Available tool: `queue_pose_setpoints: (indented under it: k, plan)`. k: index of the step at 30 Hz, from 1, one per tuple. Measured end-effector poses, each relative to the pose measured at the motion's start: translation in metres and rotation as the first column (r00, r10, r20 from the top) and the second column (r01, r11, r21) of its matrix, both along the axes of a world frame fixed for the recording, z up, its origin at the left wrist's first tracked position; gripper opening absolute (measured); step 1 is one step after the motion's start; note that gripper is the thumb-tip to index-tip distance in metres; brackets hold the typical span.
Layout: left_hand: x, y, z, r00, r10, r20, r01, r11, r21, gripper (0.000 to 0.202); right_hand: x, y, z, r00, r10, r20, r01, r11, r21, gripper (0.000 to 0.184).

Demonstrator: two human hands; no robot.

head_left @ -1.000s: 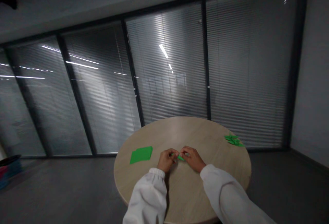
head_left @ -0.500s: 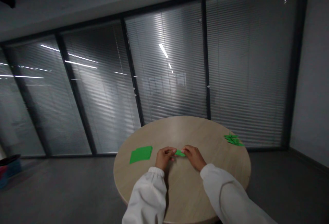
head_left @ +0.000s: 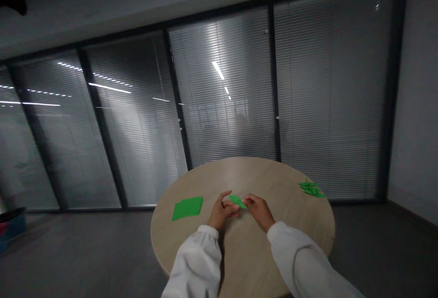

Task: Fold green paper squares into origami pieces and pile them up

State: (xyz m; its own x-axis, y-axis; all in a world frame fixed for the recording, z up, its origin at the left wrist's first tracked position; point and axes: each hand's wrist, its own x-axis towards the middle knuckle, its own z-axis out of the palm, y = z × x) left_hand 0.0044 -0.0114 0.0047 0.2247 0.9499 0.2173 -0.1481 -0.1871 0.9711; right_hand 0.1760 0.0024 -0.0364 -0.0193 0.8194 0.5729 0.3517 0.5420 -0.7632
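Note:
A small folded green paper piece (head_left: 237,201) is held just above the round wooden table (head_left: 246,252). My left hand (head_left: 221,211) pinches its left end with the forefinger raised. Its right end is pinched by my right hand (head_left: 260,210). Both arms wear white sleeves. To the left of my hands lies a flat stack of green paper sheets (head_left: 187,207).
A little heap of folded green paper pieces (head_left: 310,189) sits at the table's far right edge. Glass partitions with shut blinds (head_left: 226,101) stand behind the table. Grey floor surrounds it, with a dark bin (head_left: 10,222) at the far left.
The green piece has risen a little and turned between my fingers. My left forefinger has lifted off it. Both hands stay at the same spot.

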Motion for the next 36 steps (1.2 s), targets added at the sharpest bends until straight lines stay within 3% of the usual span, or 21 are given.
queue_pose_setpoints:
  k: [6, 9, 22, 36]
  plan:
    - [0.003, 0.002, -0.003, 0.994, 0.044, -0.095, -0.035, 0.995, 0.097, 0.031, -0.005, -0.012, 0.007, 0.998, 0.010, 0.067, -0.015, 0.997, 0.081, 0.015]
    - [0.003, 0.002, -0.003, 0.981, 0.072, -0.178, -0.049, 0.990, 0.130, 0.023, -0.005, -0.016, 0.011, 0.993, -0.030, 0.116, 0.012, 0.988, 0.155, 0.014]
    - [0.005, 0.001, -0.005, 0.966, 0.084, -0.245, -0.042, 0.985, 0.170, 0.023, -0.005, -0.015, 0.011, 0.983, -0.074, 0.167, 0.035, 0.974, 0.223, 0.006]
    - [0.005, -0.001, -0.006, 0.932, 0.141, -0.335, -0.072, 0.975, 0.210, 0.020, -0.004, -0.016, 0.011, 0.989, -0.065, 0.135, 0.040, 0.983, 0.181, 0.005]
